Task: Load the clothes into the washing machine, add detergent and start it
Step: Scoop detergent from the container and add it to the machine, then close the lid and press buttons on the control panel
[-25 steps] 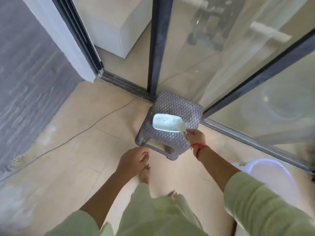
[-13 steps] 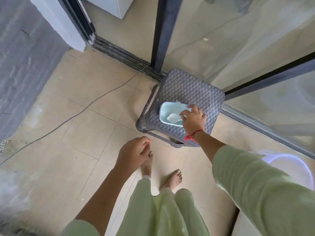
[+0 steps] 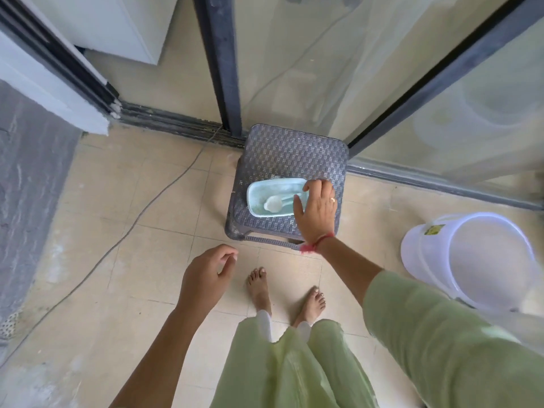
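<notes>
I read the beige tiled floor [image 3: 117,260] as the base layer. Standing on it:
- grey woven-pattern stool [image 3: 294,154], tucked into the corner where the door tracks meet
- white bucket [image 3: 418,254] to the stool's right, not touching it
- thin cable [image 3: 138,215] running diagonally off to the left
- bare feet [image 3: 259,290] just in front of the stool

The stool top carries one pale green tub [image 3: 273,189], open, near its front edge.

Woven-textured plastic stool [image 3: 294,160], smooth glossy detergent tub [image 3: 259,195].

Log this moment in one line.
right hand: on right end of tub, hold unclear | left hand: idle, empty | spoon: in tub | tub: on stool
</notes>
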Motion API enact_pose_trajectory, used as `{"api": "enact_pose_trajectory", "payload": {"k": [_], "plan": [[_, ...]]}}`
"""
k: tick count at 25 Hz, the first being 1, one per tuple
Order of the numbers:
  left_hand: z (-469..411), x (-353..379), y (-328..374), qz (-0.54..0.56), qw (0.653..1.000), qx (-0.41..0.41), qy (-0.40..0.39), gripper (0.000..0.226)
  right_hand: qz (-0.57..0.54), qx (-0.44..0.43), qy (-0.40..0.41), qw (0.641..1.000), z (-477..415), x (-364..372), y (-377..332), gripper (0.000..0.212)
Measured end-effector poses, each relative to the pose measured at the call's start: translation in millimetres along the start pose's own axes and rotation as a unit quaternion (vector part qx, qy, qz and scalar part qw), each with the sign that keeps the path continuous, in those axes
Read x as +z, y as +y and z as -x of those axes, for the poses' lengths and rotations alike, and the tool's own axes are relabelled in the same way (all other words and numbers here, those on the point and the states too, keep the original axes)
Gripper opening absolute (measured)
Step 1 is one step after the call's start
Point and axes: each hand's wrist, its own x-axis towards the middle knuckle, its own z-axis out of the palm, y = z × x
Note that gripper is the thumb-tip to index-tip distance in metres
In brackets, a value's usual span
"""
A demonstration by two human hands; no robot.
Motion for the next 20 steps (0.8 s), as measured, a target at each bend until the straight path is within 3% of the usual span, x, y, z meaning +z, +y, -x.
{"api": "enact_pose_trajectory", "payload": {"k": [4,8,14,20], "plan": [[-4,6,59,-0.005,0.997,0.075,-0.026,0.013,-0.096,-0.027,0.122,0.988,82,-87,15,0.016],[5,35,151,0.011,0.974,0.196,-0.114,0.027,-0.082,0.092,0.181,0.976,161,-168,60,0.021],[63,131,296,0.007,0.896,0.36,-0.261,0.029,-0.073,0.255,0.276,0.924,258,-267,145,0.028],[156,243,420,-0.007,0.798,0.477,-0.369,0.032,-0.031,0.353,0.426,0.832,365,-357,233,0.032]]}}
